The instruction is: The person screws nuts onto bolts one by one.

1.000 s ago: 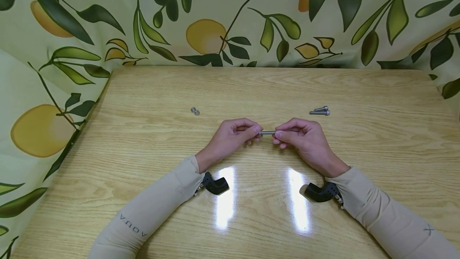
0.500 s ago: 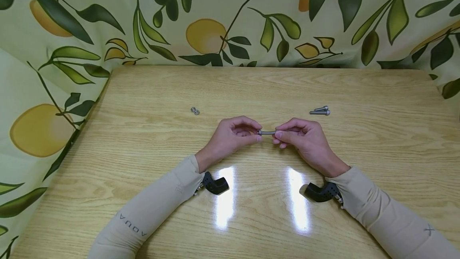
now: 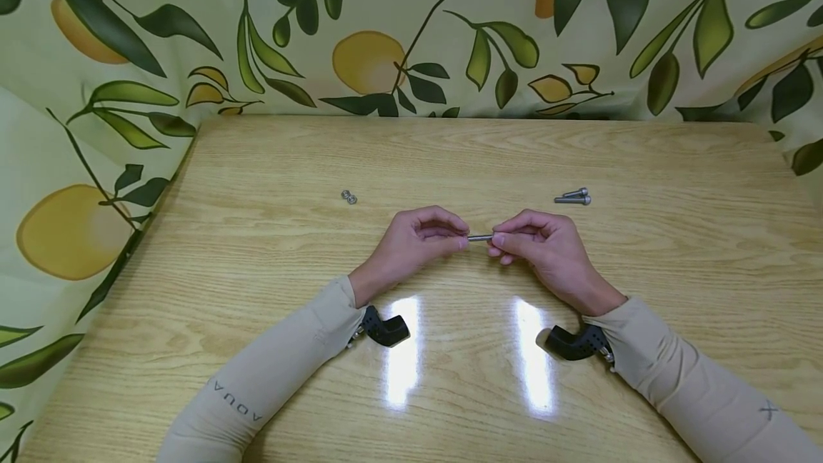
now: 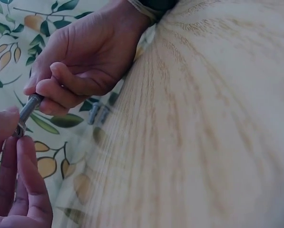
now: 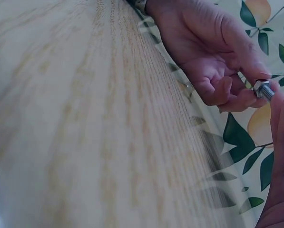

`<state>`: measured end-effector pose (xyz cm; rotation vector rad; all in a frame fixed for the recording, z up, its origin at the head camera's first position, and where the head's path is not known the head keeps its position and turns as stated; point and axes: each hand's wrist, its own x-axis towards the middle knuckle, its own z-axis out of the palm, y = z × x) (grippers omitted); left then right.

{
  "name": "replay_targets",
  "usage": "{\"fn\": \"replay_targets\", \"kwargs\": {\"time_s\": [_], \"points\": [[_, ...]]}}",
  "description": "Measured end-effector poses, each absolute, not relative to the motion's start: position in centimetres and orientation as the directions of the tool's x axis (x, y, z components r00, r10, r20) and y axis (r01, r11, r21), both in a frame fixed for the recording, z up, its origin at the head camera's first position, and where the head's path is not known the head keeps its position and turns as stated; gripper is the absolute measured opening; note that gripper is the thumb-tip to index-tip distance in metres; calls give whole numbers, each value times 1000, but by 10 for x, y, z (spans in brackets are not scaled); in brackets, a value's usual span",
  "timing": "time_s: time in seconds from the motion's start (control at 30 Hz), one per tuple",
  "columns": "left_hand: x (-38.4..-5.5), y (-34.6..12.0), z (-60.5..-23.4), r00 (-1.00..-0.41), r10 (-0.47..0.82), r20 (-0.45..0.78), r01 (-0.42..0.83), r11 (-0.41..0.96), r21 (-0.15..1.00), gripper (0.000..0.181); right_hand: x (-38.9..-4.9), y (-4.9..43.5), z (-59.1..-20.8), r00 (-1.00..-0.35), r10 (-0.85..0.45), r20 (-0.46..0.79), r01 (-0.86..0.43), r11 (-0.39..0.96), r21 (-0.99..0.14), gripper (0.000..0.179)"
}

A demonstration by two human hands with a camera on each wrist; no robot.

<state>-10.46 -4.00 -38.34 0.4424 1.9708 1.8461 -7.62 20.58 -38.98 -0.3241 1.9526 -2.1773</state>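
Note:
Over the middle of the table, a silver bolt (image 3: 481, 238) lies level between both hands. My right hand (image 3: 546, 252) pinches its head end between thumb and fingers. At the other end, my left hand (image 3: 418, 241) has thumb and fingertips on a hex nut (image 5: 259, 88), which sits around the threaded shank. The left fingers cover the nut in the head view. Some thread shows between nut and right fingertips in the right wrist view.
Two loose nuts (image 3: 349, 197) lie beyond my left hand. Behind my right hand are two more bolts (image 3: 572, 196), side by side on the wooden table (image 3: 463, 163). A leaf-and-fruit patterned cloth (image 3: 482, 34) hangs along the back and left edges.
Half a second ago the left thumb and fingers were spread slightly, showing the nut at the bolt's end; now they have closed over it again. The right hand stays in place.

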Motion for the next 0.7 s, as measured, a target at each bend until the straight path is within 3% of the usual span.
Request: {"fn": "replay_targets", "kwargs": {"time_s": [0.3,0.7], "points": [[-104,-41,-384,-871,489,-46,-14,69,998,19,-77,206,-390,-957,-289,36,-9,-93,-996,9],[-104,-40,-383,-871,484,-87,-46,96,994,17,-77,205,-390,-955,-294,26,-3,-81,-997,22]]}}
